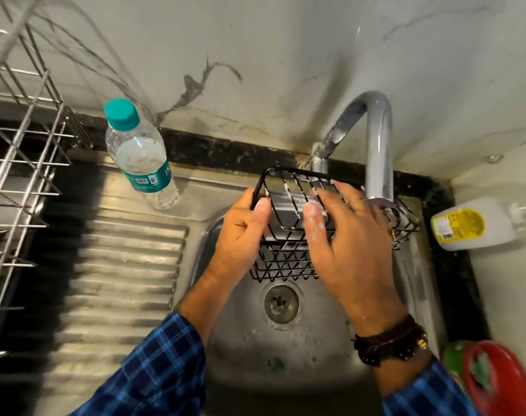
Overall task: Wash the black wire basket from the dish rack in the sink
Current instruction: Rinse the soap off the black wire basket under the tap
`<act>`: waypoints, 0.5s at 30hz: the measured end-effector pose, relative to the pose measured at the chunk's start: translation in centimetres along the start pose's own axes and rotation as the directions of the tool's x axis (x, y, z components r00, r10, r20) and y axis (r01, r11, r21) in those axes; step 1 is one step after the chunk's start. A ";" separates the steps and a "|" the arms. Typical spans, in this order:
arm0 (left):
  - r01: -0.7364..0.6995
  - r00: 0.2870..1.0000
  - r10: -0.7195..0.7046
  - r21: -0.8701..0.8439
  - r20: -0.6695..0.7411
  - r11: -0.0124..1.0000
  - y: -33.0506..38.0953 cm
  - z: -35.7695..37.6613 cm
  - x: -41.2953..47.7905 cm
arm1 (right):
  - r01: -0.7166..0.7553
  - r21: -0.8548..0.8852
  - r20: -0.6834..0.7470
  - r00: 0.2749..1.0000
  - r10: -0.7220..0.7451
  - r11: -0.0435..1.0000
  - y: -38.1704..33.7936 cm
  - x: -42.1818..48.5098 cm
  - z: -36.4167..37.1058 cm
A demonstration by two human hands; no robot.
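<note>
Above the sink bowl, the fingers of the left hand [243, 232] are curled round the left end of the black wire basket [285, 267], with the thumb laid on top of its rim, so this hand grips it firmly. The right hand [348, 244] lies across the basket's open top, its fingers spread and nearly straight, touching the wires rather than closing round them; white suds cling to its thumb and fingertips. The basket is held in the air, tilted, its far rim up near the wall and its right end just under the mouth of the curved chrome faucet [378, 145]. Whether water is running cannot be told. Streaks of white foam sit on several of the wires. Directly below the basket is the round drain [281, 303] of the steel sink [249, 343], whose floor is wet and dotted with foam. A dark beaded bracelet [390, 343] circles the right wrist, and both forearms wear blue plaid sleeves [153, 370]. Left of the bowl runs the ribbed steel drainboard [120, 265], and on its far edge stands a clear plastic bottle [141, 157] with a teal cap. Farther left is a silver wire dish rack [21, 175]. Right of the sink, on the counter, lies a white container [465, 225] with a yellow label, and nearer the viewer a red round object [495, 382], too blurred to identify.
</note>
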State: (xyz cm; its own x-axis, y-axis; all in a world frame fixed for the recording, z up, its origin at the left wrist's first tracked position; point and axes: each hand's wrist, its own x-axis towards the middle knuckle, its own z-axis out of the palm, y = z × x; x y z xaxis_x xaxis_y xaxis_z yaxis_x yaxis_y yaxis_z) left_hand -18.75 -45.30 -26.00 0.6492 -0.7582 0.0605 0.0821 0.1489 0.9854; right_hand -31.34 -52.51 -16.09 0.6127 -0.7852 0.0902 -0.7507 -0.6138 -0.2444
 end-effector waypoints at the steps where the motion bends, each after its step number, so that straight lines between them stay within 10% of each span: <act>1: -0.008 1.000 0.007 0.018 0.012 1.000 0.1 0.1 0.0 | -0.010 0.007 0.037 0.999 0.010 1.000 0.0 0.2 0.0; 15: -0.145 0.986 0.136 0.093 0.093 0.985 -1.4 0.7 -0.5 | 0.334 0.134 0.180 0.918 -0.355 0.933 0.1 0.6 -0.8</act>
State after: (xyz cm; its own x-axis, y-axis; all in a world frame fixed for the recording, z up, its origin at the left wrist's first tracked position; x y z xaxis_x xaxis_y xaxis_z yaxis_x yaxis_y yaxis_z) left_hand -19.72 -45.60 -27.32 0.5809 -0.7869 0.2085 -0.0834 0.1972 0.9768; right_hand -31.28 -53.13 -15.28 0.8729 -0.4879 -0.0040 -0.4622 -0.8242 -0.3273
